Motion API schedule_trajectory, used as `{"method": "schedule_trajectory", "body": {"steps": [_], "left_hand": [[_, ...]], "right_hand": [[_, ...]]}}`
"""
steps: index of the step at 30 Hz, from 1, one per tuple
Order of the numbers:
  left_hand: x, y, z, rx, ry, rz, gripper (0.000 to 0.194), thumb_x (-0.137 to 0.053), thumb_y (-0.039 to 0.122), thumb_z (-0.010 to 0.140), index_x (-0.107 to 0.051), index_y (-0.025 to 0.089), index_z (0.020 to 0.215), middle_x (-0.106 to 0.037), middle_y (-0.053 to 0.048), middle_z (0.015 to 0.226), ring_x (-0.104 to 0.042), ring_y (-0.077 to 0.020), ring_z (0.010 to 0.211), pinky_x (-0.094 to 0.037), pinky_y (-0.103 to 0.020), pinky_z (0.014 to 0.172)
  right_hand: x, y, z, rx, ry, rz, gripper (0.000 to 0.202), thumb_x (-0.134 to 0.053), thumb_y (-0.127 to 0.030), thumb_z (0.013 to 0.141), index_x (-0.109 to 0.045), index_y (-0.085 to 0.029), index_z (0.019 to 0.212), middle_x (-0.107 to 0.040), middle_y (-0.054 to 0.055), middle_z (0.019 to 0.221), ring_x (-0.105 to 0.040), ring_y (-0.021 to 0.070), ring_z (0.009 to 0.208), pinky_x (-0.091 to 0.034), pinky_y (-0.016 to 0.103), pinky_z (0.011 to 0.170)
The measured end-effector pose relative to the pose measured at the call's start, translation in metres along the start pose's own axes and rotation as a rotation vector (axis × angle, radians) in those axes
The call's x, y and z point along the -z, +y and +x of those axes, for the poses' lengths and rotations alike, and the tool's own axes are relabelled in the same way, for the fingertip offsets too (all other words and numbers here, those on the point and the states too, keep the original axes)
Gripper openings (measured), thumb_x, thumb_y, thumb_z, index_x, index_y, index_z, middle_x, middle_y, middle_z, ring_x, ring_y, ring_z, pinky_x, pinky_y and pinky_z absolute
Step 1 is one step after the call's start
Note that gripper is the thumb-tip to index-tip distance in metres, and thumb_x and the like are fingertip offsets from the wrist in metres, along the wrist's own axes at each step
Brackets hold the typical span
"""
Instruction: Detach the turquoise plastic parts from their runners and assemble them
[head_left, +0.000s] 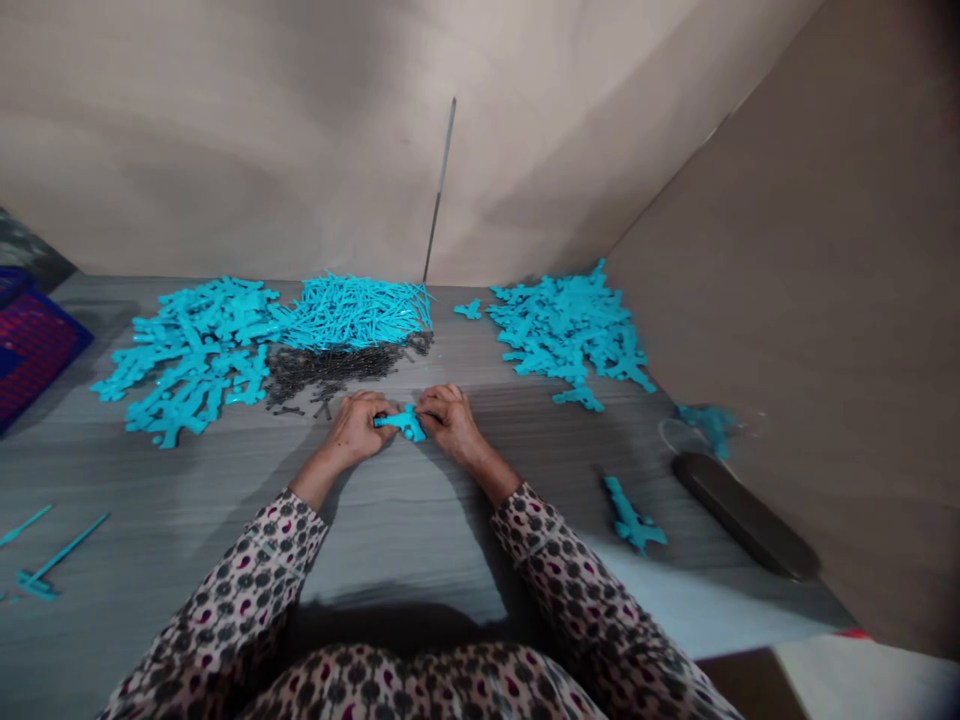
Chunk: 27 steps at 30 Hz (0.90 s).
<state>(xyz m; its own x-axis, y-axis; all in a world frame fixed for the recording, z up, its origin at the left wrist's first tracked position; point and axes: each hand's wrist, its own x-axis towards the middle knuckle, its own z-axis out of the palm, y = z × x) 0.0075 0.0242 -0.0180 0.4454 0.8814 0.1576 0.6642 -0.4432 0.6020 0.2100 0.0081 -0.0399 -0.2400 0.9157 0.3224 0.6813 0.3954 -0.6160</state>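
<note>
A small turquoise plastic piece with short arms [406, 423] is between my two hands, just above or on the grey table [390, 520]. My left hand [361, 424] pinches its left end. On its right side, the fingers of my right hand [448, 415] are closed at its edge; whether they also hold a smaller part is hidden. Straight beyond my hands lie a heap of thin turquoise sticks [356, 312] and a strip of small dark pieces [330, 370].
Branched turquoise pieces form a left heap [202, 345] and a right heap [570, 325]. One lone piece [634, 518] lies near my right forearm. A dark elongated object [742, 515] sits by the right panel [810, 350]. A blue basket [41, 340] stands far left.
</note>
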Motion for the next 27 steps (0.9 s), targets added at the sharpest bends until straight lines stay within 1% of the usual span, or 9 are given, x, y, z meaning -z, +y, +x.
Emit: {"method": "schedule_trajectory", "body": {"steps": [5,8,10,12,15,17,20,27], "left_hand": [[0.001,0.003,-0.001,0.017,0.005,0.004,0.017,-0.063,0.015,0.071,-0.075,0.021,0.081,-0.069,-0.003,0.078,-0.059,-0.0200,0.081,-0.042,-0.031,0.075],[0.001,0.002,-0.001,0.020,0.010,0.008,0.017,-0.063,0.015,0.071,-0.076,0.020,0.081,-0.069,-0.004,0.079,-0.060,-0.0201,0.081,-0.043,-0.031,0.074],[0.000,0.001,0.000,0.014,0.019,0.011,0.016,-0.063,0.015,0.071,-0.076,0.020,0.080,-0.068,-0.004,0.078,-0.059,-0.0199,0.080,-0.043,-0.030,0.072],[0.000,0.000,0.000,0.003,0.023,0.016,0.015,-0.064,0.015,0.070,-0.076,0.020,0.078,-0.067,-0.004,0.075,-0.059,-0.0195,0.079,-0.042,-0.029,0.071],[-0.001,0.000,0.001,-0.004,0.021,0.027,0.012,-0.064,0.017,0.070,-0.075,0.020,0.075,-0.066,-0.003,0.073,-0.058,-0.0187,0.077,-0.041,-0.028,0.070],[0.000,0.000,0.001,-0.001,0.017,0.029,0.011,-0.065,0.018,0.070,-0.074,0.021,0.075,-0.066,-0.003,0.073,-0.058,-0.0183,0.076,-0.040,-0.028,0.069],[0.000,0.001,0.001,-0.004,0.012,0.022,0.011,-0.065,0.018,0.070,-0.075,0.021,0.075,-0.066,-0.003,0.073,-0.058,-0.0182,0.076,-0.040,-0.028,0.070],[0.000,0.003,0.001,0.023,0.010,0.044,0.012,-0.066,0.016,0.069,-0.075,0.021,0.076,-0.066,-0.003,0.074,-0.059,-0.0193,0.078,-0.041,-0.029,0.072]], "right_hand": [[0.000,-0.003,-0.002,-0.007,0.001,-0.017,0.014,-0.061,-0.014,0.086,-0.072,-0.021,0.080,-0.065,0.005,0.096,-0.049,0.0231,0.096,-0.030,0.037,0.081],[0.002,-0.005,-0.005,0.062,0.041,0.015,0.013,-0.061,-0.016,0.086,-0.072,-0.022,0.089,-0.063,0.006,0.100,-0.050,0.0237,0.098,-0.034,0.038,0.083],[0.003,-0.005,-0.008,0.102,0.090,0.065,0.012,-0.062,-0.018,0.086,-0.072,-0.023,0.092,-0.062,0.007,0.097,-0.051,0.0232,0.096,-0.038,0.038,0.083],[0.004,-0.005,-0.012,0.130,0.105,0.114,0.010,-0.063,-0.019,0.086,-0.072,-0.023,0.090,-0.061,0.005,0.086,-0.052,0.0218,0.088,-0.040,0.037,0.081],[0.002,-0.004,-0.020,0.169,0.044,0.139,0.010,-0.063,-0.019,0.087,-0.072,-0.024,0.086,-0.061,0.003,0.076,-0.053,0.0198,0.079,-0.039,0.036,0.078],[0.000,-0.001,-0.024,0.183,0.017,0.143,0.012,-0.062,-0.019,0.088,-0.073,-0.024,0.086,-0.064,0.003,0.078,-0.054,0.0194,0.079,-0.038,0.035,0.077],[-0.003,0.002,-0.025,0.189,0.030,0.161,0.011,-0.063,-0.019,0.088,-0.073,-0.023,0.084,-0.067,0.003,0.080,-0.056,0.0192,0.079,-0.038,0.035,0.078],[-0.006,-0.003,-0.023,0.159,0.024,0.172,0.020,-0.060,-0.023,0.090,-0.072,-0.023,0.074,-0.063,0.003,0.072,-0.055,0.0181,0.075,-0.041,0.035,0.077]]}}
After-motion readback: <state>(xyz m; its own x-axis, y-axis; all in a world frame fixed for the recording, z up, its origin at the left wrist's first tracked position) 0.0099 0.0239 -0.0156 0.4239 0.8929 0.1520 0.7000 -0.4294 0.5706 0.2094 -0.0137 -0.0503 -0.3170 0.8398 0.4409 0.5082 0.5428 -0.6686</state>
